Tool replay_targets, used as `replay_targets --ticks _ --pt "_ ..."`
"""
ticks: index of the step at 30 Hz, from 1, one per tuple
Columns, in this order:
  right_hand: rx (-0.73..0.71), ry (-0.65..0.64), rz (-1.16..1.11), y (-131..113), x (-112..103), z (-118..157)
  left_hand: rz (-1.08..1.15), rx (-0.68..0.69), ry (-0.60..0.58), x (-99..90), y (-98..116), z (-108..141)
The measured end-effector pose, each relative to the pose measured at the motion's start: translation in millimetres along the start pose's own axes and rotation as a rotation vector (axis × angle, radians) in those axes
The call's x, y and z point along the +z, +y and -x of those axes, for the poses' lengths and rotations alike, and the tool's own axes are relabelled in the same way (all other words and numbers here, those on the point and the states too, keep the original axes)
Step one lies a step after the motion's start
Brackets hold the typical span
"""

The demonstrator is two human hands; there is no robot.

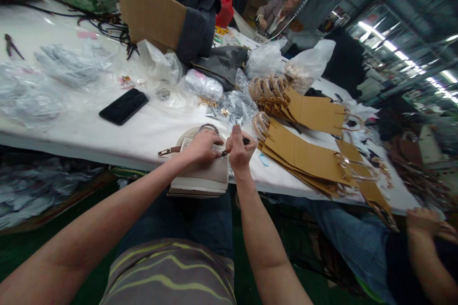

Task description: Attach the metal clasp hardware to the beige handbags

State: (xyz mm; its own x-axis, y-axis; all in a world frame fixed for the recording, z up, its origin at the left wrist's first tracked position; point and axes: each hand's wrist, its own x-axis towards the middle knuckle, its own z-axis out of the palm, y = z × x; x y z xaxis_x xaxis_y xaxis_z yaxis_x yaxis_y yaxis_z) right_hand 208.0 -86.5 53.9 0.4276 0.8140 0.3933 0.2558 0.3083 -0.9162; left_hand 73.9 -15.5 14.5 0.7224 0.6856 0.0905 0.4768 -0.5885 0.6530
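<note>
A small beige handbag rests at the table's front edge, just above my lap. A brown strap with a metal end sticks out on its left, and a curved handle lies behind it. My left hand is closed on the upper right part of the bag, fingertips pressed near its corner. My right hand is in a fist around a slim dark-handled tool, thumb on top. The tool's dark tip meets the bag beside my left fingertips; its exact kind is unclear.
Mustard-coloured bag pieces with handles are stacked at right. A black phone lies at left, with pliers beyond. Small gold fittings, plastic wrapping and a cardboard box are farther back. A co-worker's arm is at right.
</note>
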Motion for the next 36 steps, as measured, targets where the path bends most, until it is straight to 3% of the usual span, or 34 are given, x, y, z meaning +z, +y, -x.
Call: replay_targets --ticks 4,10,21,29,36 --pt "0.004 -0.023 -0.007 -1 -5 -2 -0.026 -0.051 0.044 3.3 6 -1" --pt "0.012 0.013 -0.067 -2 -3 -3 -0.012 -0.118 -0.036 -2.4 11 -10" --pt "-0.040 0.028 0.140 9 3 5 -0.001 -0.151 -0.008 5.5 10 -20" --pt "0.191 0.134 -0.243 -6 -6 -20 0.065 -0.234 -0.067 1.1 17 -24" --pt "0.267 0.076 -0.264 -2 2 -15 0.061 -0.267 -0.024 0.0 23 -19"
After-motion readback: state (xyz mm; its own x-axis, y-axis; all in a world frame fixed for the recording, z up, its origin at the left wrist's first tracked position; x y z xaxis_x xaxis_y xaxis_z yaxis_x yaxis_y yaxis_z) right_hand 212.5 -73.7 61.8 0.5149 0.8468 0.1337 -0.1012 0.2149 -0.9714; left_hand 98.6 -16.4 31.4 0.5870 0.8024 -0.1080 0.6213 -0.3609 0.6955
